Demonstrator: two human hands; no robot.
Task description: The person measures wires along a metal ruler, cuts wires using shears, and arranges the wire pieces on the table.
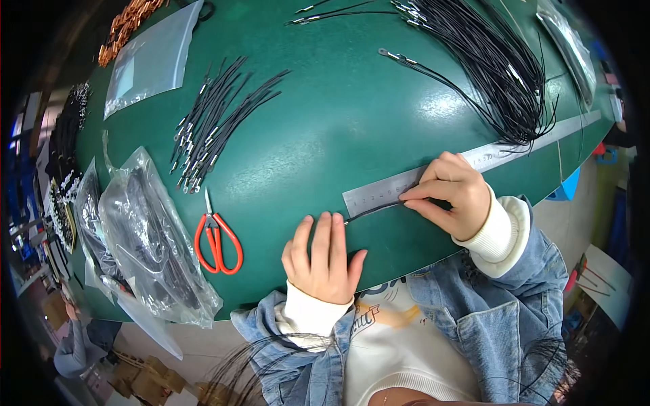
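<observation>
Here, along the near edge of the long silver metal ruler (pixel 484 156) on the glossy green worktop (pixel 325 155), the right hand (pixel 455 195) pinches a thin black cord (pixel 376 209) between thumb and forefinger. Near the ruler's left end, the left hand (pixel 319 262) lies flat, fingers extended, at the cord's silvery tip

A head-worn fisheye looks down — close above the table (pixel 318 128).
</observation>
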